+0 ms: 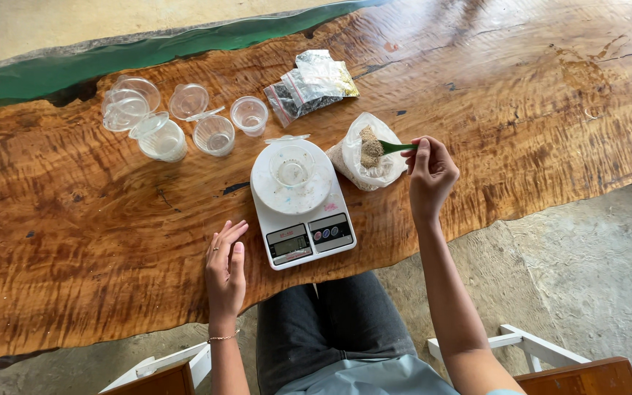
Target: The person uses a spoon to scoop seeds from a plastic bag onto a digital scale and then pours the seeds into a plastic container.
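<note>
Head view: at ten o'clock, clear cups (161, 117) cluster on the table (74, 219). The left hand (225, 265) lies flat at six o'clock, fingers loosely together, holding nothing, just beside the scale (303, 219), which carries a cup (292, 168). At two o'clock of the scale, the right hand (429, 174) pinches a green spoon (388, 148) heaped with grains over the bag (369, 162). Packets (311, 84) lie at twelve.

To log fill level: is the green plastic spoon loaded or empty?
Loaded: the green plastic spoon in the right hand carries a heap of pale grains.

Glossy wooden table (535, 95), white kitchen scale (303, 212), clear plastic cups (214, 134), small bags (310, 84)
</note>
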